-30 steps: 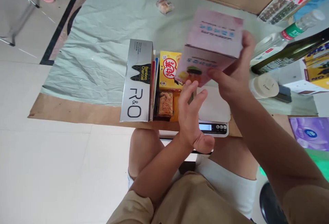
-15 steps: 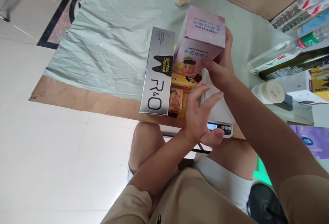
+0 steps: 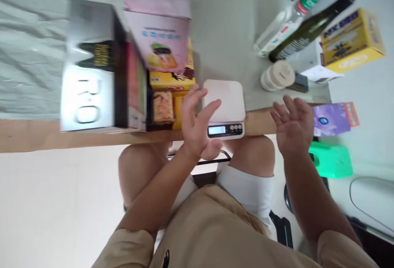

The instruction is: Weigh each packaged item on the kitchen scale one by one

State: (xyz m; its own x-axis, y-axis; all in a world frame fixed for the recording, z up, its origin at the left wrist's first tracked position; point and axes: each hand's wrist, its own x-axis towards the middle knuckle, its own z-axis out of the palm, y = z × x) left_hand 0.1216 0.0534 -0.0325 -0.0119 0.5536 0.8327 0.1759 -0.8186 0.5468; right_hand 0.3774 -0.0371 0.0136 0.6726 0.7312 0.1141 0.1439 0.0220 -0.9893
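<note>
**Both hands free above the scale, pink box at rest on the stack**

Head view: From my remote seat I see my left hand [image 3: 197, 126] raised at the near edge of the surface [image 3: 37, 134], fingers [image 3: 192, 97] spread and released, holding nothing. Its fingertips overlap the left edge of the white kitchen scale [image 3: 226, 106]; I cannot tell whether they touch it. The scale's platform is bare and its display faces me, the digits too small to read. My right hand [image 3: 292, 128] hovers to the right of the scale, well apart from it, palm open, fingers splayed and gripping nothing.

The pink box [image 3: 158, 34] sits apart from both hands, on top of a yellow snack box [image 3: 172, 85] to the left of the scale. Just beside it stands a silver carton [image 3: 88, 71], with thin, colourful packages pressed between the two; this whole side is blurred.

To the far right lie a clear bottle with a green label [image 3: 287, 24], a dark glass bottle [image 3: 314, 24], a round white lid [image 3: 277, 75], a yellow carton [image 3: 352, 40] and a purple packet [image 3: 331, 118]. A green object [image 3: 332, 159] sits below the surface edge. A pale green sheet [image 3: 27, 54] covers the surface.
</note>
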